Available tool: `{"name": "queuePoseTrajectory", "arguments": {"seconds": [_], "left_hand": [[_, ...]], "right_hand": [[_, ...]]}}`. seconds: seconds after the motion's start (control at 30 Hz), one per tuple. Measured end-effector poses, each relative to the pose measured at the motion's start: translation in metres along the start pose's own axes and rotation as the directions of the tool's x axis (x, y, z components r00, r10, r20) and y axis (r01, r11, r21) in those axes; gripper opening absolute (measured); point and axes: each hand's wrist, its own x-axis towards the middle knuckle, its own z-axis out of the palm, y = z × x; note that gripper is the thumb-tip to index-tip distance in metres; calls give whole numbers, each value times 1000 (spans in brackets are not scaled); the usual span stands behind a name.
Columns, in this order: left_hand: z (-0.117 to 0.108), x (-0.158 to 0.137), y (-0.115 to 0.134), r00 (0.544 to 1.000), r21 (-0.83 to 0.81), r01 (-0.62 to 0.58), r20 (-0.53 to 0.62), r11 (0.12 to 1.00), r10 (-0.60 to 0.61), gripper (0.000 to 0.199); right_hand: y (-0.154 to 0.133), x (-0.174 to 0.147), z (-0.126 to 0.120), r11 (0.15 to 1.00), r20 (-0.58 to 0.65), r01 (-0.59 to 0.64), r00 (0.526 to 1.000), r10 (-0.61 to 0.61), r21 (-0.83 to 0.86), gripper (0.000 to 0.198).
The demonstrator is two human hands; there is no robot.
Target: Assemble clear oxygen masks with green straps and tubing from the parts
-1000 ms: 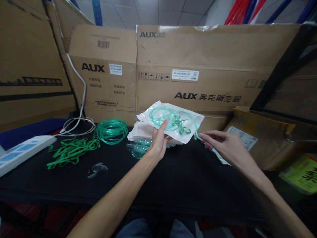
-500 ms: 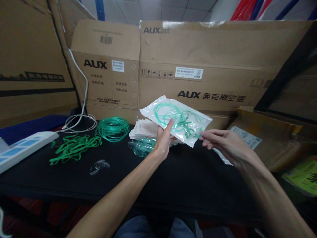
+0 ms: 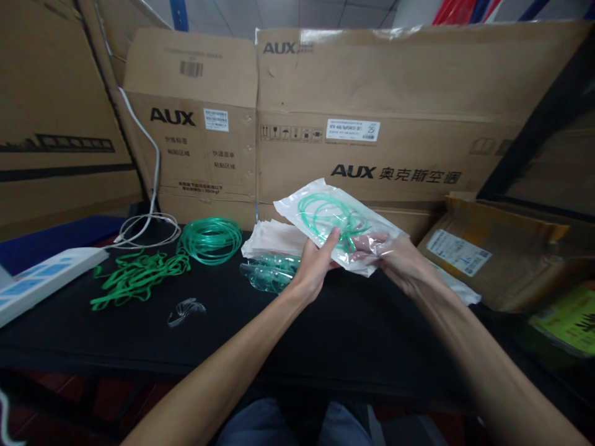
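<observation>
A clear-and-white plastic pouch (image 3: 289, 205) is raised over the table, tilted down to the right. Coiled pale green tubing (image 3: 304, 217) shows through its clear side, with darker green pieces bunched near its middle. My left hand (image 3: 316, 266) grips the pouch's lower edge, thumb on the clear face and fingers behind. My right hand (image 3: 403, 257) reaches into the right end, its fingers showing through the film, bunched beside the green pieces. What they pinch, if anything, is hidden. Below lie a stack of white pouches (image 3: 272, 238) and clear green moulded plastic pieces (image 3: 264, 277).
At left on the black table (image 3: 279, 334) are a coil of green tubing (image 3: 211, 241), a tangle of green straps (image 3: 139, 275), small clear strips (image 3: 186, 311) and a white power strip (image 3: 51, 279). Cardboard (image 3: 395, 80) walls the back; a brown carton (image 3: 458, 248) stands right.
My right hand has gone from pinching at the pouch's right end to having its fingers inside it. The pouch has shifted slightly right, with my left hand still gripping it.
</observation>
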Motion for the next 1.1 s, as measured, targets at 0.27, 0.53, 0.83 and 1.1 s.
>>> {"name": "queuePoseTrajectory", "arguments": {"seconds": [0.27,0.53,0.83,1.1], "left_hand": [[-5,4,-2,998,0,-15,-54,1000,15,34],[-1,2,4,992,-32,-62,-113,998,58,30],[4,-8,-2,991,94,106,74,990,-114,36],[5,-15,-4,945,299,183,210,937,-252,40]], "right_hand": [[-3,-12,-4,985,107,-89,992,73,149,24],[2,-49,-31,922,-84,-143,979,185,360,31],[18,-49,-9,902,-104,-90,984,147,423,22],[39,-50,-93,938,-385,101,922,36,330,20]]}}
